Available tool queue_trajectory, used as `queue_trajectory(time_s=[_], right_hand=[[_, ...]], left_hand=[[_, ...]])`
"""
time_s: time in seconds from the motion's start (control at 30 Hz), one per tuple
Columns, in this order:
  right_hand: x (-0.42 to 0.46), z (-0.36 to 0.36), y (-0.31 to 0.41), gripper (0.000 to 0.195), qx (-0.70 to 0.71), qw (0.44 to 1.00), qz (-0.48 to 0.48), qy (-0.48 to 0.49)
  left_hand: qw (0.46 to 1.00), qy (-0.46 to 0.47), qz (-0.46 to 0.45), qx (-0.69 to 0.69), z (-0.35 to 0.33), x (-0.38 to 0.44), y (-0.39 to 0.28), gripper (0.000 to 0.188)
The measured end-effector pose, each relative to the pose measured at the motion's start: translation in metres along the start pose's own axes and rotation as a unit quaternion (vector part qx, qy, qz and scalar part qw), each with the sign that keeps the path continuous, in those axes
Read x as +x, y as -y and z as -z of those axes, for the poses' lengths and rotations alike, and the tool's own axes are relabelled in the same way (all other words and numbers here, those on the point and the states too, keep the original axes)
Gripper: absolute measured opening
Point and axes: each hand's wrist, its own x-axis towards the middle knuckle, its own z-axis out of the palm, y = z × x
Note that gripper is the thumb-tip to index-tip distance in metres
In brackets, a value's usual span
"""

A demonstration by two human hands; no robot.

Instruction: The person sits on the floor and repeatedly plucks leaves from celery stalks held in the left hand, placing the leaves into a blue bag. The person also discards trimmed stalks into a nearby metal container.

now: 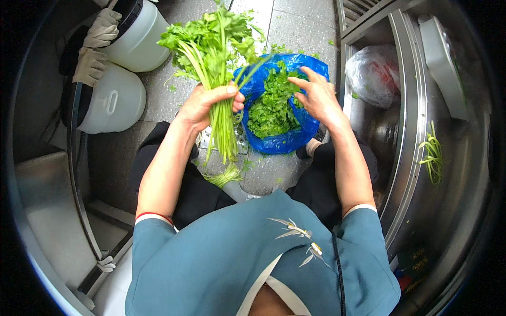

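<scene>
My left hand [211,102] is closed around the stems of a leafy green bunch [224,130] that looks like Chinese celery. The leaves fan out beyond my fist and the stem ends point back towards me. A blue plastic bag [272,147] stands on the floor between my feet, its mouth spread wide. Inside it lies a heap of loose green leaves [272,114]. Over the bag's right side is my right hand [316,93], fingers apart, with nothing visible in its grasp. More pale stems [225,176] lie below the bunch, close to my knees.
White plastic drums [114,100] stand at the left, with work gloves [90,65] hanging on a bar beside them. A steel counter [431,209] runs along the right, bearing cut stems [433,154]. A clear plastic bag [373,77] sits on the shelf beneath. Leaf scraps litter the tiled floor [304,19].
</scene>
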Motion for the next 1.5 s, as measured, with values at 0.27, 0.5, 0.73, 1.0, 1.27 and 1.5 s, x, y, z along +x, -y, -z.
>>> queue_trajectory(time_s=[0.27,0.5,0.73,1.0,1.27,1.5], right_hand=[[0.001,-0.051,0.072,0.058,0.289,0.928,0.074,0.223],[0.002,-0.069,0.083,0.014,0.366,0.916,0.102,0.129],[-0.003,-0.008,0.041,0.019,0.511,0.849,-0.104,0.084],[-0.051,0.103,0.019,0.016,0.561,0.780,-0.196,-0.196],[-0.140,0.258,-0.028,0.020,0.352,0.783,-0.299,-0.417],[-0.256,0.306,-0.164,0.020,0.356,0.651,-0.483,-0.464]], left_hand=[[0.988,0.036,-0.003,-0.153,0.016,-0.001,-0.001,0.020],[0.993,0.017,-0.012,-0.117,0.021,-0.005,-0.015,0.019],[0.994,-0.074,-0.080,-0.022,0.031,-0.007,-0.034,0.038],[0.997,-0.030,-0.058,0.032,0.021,-0.009,-0.030,0.037],[0.997,-0.014,-0.045,0.058,0.017,-0.001,-0.020,0.034],[0.996,-0.004,-0.030,0.079,0.008,-0.003,-0.016,0.029]])
